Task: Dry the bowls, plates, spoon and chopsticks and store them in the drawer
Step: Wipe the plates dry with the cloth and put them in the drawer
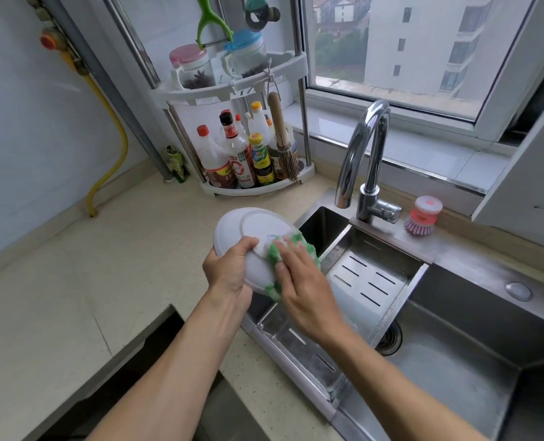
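Just left of the sink, the left hand grips a white plate by its rim, underside up, so the right hand can press a green cloth flat-fingered across it. Beyond stands the faucet.

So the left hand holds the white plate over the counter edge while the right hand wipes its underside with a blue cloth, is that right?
Not quite: the cloth is green, not blue, as the head view shows. The rest stands: the left hand holds the white plate while the right hand wipes its underside.
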A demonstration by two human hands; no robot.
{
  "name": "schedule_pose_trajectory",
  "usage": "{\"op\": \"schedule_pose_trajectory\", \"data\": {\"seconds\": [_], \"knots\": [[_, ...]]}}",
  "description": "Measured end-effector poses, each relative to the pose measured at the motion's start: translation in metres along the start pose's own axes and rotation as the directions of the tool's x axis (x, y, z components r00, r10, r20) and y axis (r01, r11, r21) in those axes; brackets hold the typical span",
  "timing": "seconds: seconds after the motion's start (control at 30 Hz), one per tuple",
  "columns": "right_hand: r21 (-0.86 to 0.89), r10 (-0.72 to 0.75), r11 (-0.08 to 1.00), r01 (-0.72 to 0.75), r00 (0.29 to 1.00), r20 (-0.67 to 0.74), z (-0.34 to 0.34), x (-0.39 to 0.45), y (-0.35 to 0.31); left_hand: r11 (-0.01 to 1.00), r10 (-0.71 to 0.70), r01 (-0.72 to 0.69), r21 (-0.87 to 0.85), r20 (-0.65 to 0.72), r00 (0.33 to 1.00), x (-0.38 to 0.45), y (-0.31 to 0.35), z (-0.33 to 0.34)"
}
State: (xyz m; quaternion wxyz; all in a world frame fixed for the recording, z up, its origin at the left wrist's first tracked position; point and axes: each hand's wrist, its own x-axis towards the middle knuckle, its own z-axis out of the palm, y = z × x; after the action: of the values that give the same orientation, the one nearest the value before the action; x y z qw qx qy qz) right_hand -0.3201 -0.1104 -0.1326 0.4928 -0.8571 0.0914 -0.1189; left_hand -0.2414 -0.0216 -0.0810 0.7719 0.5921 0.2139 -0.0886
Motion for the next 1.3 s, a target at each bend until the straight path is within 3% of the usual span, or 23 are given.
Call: {"op": "schedule_pose_trajectory", "data": {"seconds": [0.1,0.17,0.23,0.33,0.47,0.53,0.6,0.67,0.73,0.83,0.97,1.07,1.13,1.2,1.3], "knots": [[0.176,0.126,0.979,-0.103,0.984,-0.128,0.006,0.003,0.011,1.0,-0.012,0.012,0.015,0.051,0.999,-0.005,-0.003,-0.001],[0.361,0.328,0.899,-0.246,0.926,-0.186,-0.002,0.021,0.018,0.999,-0.036,0.035,0.012,0.095,0.995,-0.01,-0.008,-0.003],[0.52,0.443,0.796,-0.311,0.884,-0.148,-0.011,0.036,0.021,0.998,-0.058,0.058,0.005,0.127,0.99,-0.015,-0.012,-0.005],[0.557,0.43,0.771,-0.307,0.897,-0.101,-0.029,0.042,0.026,0.989,-0.145,0.148,0.007,0.238,0.96,-0.017,-0.013,-0.017],[0.483,0.286,0.832,-0.274,0.957,0.05,-0.062,0.05,0.032,0.931,-0.339,0.357,0.074,0.535,0.774,-0.007,-0.001,-0.043],[0.407,0.186,0.881,-0.239,0.968,0.167,-0.072,0.055,0.032,0.914,-0.389,0.378,0.147,0.58,0.716,0.0,0.005,-0.048],[0.297,0.098,0.939,-0.171,0.965,0.243,-0.076,0.06,0.028,0.902,-0.431,0.359,0.238,0.536,0.726,0.004,0.005,-0.045],[0.162,0.061,0.981,-0.103,0.969,0.241,-0.075,0.064,0.025,0.93,-0.362,0.273,0.246,0.488,0.794,0.004,0.002,-0.038],[0.061,0.071,0.995,-0.082,0.983,0.172,-0.066,0.062,0.027,0.969,-0.237,0.186,0.163,0.392,0.889,0.002,0.0,-0.028],[0.111,0.131,0.984,-0.136,0.99,0.055,-0.038,0.043,0.03,0.996,-0.09,0.089,0.013,0.146,0.985,-0.002,-0.001,-0.007],[0.178,0.08,0.981,-0.078,0.997,-0.004,0.006,0.009,0.015,0.999,0.042,-0.039,0.031,-0.093,0.995,-0.004,-0.002,0.009],[0.25,0.078,0.966,-0.063,0.996,-0.048,0.014,0.006,0.021,0.998,0.031,-0.026,0.054,-0.093,0.995,-0.008,-0.004,0.002],[0.354,0.22,0.921,-0.161,0.966,-0.134,0.007,0.02,0.024,0.998,0.02,-0.017,0.053,-0.06,0.998,-0.011,-0.005,-0.003],[0.354,0.307,0.906,-0.234,0.937,-0.166,0.008,0.027,0.018,0.998,0.042,-0.039,0.045,-0.063,0.997,-0.012,-0.004,-0.004],[0.274,0.186,0.951,-0.145,0.974,-0.13,0.032,0.002,-0.006,0.996,0.084,-0.079,0.047,-0.101,0.991,-0.009,0.001,-0.006]]}}
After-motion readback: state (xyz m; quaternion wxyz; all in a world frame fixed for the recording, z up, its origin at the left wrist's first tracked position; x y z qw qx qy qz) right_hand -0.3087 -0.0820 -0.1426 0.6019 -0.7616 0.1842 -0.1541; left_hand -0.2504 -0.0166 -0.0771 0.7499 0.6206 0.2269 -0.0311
